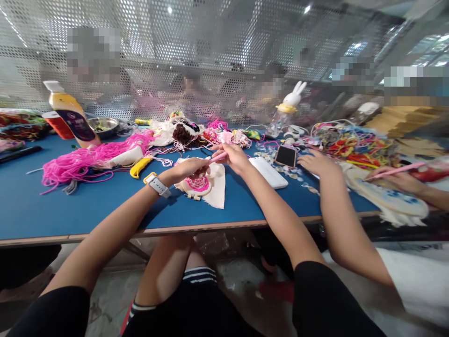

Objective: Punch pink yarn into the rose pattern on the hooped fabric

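My left hand (189,168), with a white watch (156,184) on its wrist, rests on a small embroidery hoop (197,186) filled with pink stitching, on a white cloth (217,185) lying on the blue table (87,210). My right hand (233,157) grips a pink punch-needle pen (218,157), its tip pointing left toward my left hand just above the hoop. Both arms reach out from black sleeves.
A heap of pink yarn (84,161), a yellow-handled tool (139,167), a bottle (72,114) and a metal bowl (103,125) lie left. A white power bank (268,172) and phone (285,156) lie right. A co-worker's hand (317,163) and hoop (389,196) are at the right.
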Motion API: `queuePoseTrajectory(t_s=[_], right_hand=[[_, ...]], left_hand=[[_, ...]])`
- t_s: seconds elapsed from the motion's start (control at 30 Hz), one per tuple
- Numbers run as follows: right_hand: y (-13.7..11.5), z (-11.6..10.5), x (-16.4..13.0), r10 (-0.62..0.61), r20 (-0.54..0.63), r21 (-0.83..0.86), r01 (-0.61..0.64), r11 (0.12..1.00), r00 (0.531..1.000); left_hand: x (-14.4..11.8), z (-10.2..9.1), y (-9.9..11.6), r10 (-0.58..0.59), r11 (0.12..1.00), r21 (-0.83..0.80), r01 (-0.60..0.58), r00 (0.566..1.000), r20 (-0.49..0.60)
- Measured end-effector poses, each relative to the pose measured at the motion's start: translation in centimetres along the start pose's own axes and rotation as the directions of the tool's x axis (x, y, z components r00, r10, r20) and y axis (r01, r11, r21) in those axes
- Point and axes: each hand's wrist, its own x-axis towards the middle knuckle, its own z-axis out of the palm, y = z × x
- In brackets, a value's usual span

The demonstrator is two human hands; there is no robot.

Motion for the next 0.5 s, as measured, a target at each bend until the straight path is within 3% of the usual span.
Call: queuePoseTrajectory(t_s=[0.07,0.2,0.27,0.33,0.5], right_hand=[[-0.1,4.7,0.0,-0.03,0.032,-0.031,0.031,0.999,0.999],[-0.4,19.1,1.1,-0.039,0.033,-0.108,0.042,0.993,0.999],[-0.3,23.3,2.0,-0.04,0.047,-0.104,0.045,0.994,0.998],[-0.1,24.4,2.8,-0.045,0.044,-0.063,0.048,0.997,0.998],[0.7,22.0,3.9,-0.035,0.027,0.002,0.035,0.999,0.999]], left_hand=[[0.1,-0.1,-0.1,0.057,0.995,0.081,-0.054,0.998,-0.03],[0.1,-0.1,-0.2,0.165,0.955,0.263,-0.137,0.983,-0.086],[0.2,-0.1,-0.3,0.194,0.938,0.313,-0.152,0.975,-0.107],[0.4,-0.1,-0.5,0.194,0.934,0.326,-0.148,0.974,-0.114],[0.6,-0.2,-0.7,0.17,0.957,0.259,-0.133,0.977,-0.127]])
